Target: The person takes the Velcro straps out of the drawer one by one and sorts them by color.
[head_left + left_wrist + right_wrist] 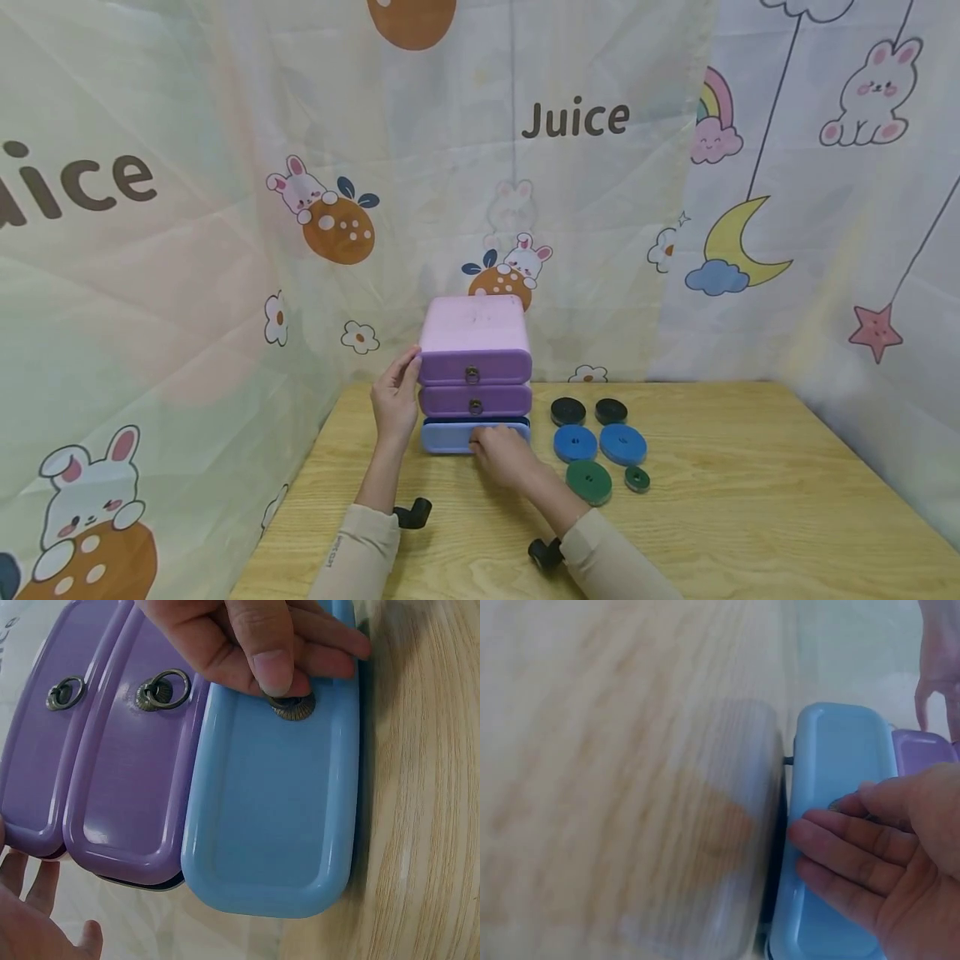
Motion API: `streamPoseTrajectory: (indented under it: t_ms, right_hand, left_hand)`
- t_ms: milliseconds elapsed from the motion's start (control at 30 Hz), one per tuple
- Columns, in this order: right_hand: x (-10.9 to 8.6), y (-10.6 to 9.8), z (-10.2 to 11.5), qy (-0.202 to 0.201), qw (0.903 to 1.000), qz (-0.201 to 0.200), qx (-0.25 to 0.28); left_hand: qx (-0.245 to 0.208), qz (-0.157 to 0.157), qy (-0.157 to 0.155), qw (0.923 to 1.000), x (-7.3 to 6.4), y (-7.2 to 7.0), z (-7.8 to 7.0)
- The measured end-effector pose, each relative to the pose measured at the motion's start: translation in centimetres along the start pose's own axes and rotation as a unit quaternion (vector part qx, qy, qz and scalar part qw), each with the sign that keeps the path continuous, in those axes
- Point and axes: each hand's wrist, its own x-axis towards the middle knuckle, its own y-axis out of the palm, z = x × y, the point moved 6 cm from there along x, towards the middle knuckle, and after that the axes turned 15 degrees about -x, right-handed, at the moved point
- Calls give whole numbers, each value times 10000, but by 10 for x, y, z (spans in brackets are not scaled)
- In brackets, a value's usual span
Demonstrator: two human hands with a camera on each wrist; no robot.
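A small chest of drawers [476, 323] with a pink top stands near the back of the table. Its upper two drawers [442, 367] are purple with brass ring pulls. The light blue bottom drawer [446, 438] sticks out a little, and a dark strip of its inside shows above the front. My right hand [506, 457] pinches that drawer's ring pull [292, 711] between thumb and forefinger, the other fingers lying across the blue front. My left hand [396, 400] rests its extended fingers against the chest's left side, by the top drawer.
Right of the chest lie several round discs with central holes: black ones [567, 412], blue ones [575, 443] and green ones [588, 482]. A patterned curtain [585, 250] hangs close behind the chest. Black wrist-worn pieces [414, 513] sit by both forearms.
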Motion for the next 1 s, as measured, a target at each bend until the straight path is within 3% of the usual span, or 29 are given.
streamPoseTrajectory:
  t_ms: [400,767,1000]
  right_hand:
    - [8,6,-10,236,9995,-204,36]
    - [9,8,-15,268,9993,-200,189]
    - [2,2,-20,309,9992,107,245]
  left_hand:
    - [-94,-55,241,9996,0,0,0]
    - [23,-217,62,9997,-2,2,2]
    - [52,-180,-82,9998,-3,5,2]
